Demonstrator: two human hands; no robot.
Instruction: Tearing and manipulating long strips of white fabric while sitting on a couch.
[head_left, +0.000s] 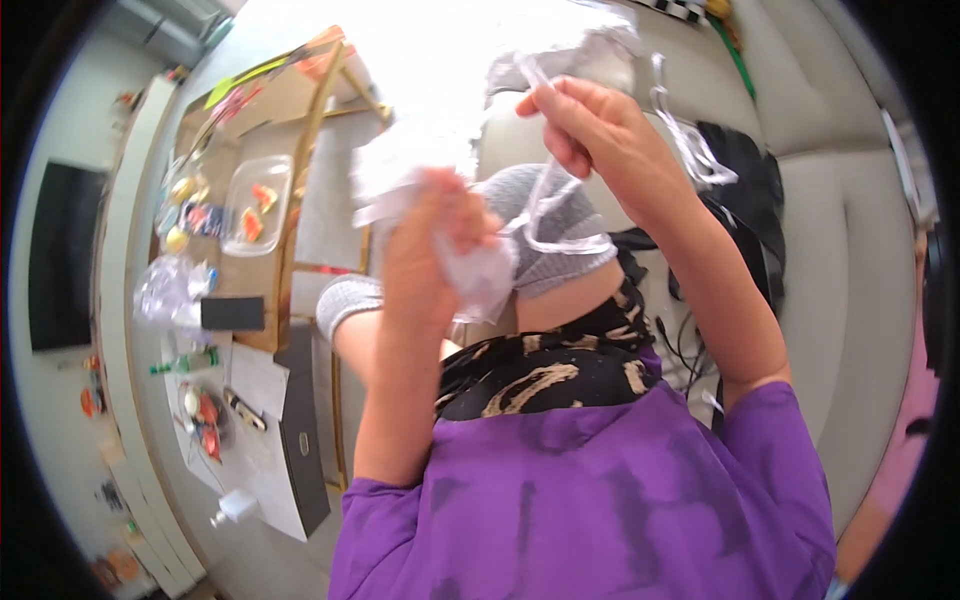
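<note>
My left hand, blurred by motion, is closed around a crumpled white piece of thin fabric or paper. Part of the white material also shows beyond the fingers, where glare washes out its edges. Above and to the right, my right hand pinches a thin white ribbon or cord between thumb and fingers. The ribbon passes through the hand and hangs in a loop over my knee in a grey knitted knee covering. Whether the ribbon joins the white piece is unclear.
A looped white cord and a black bag lie on the beige sofa. Left stands a gold-framed table with a clear plastic container of fruit pieces. A green bottle is near a grey-and-white cabinet.
</note>
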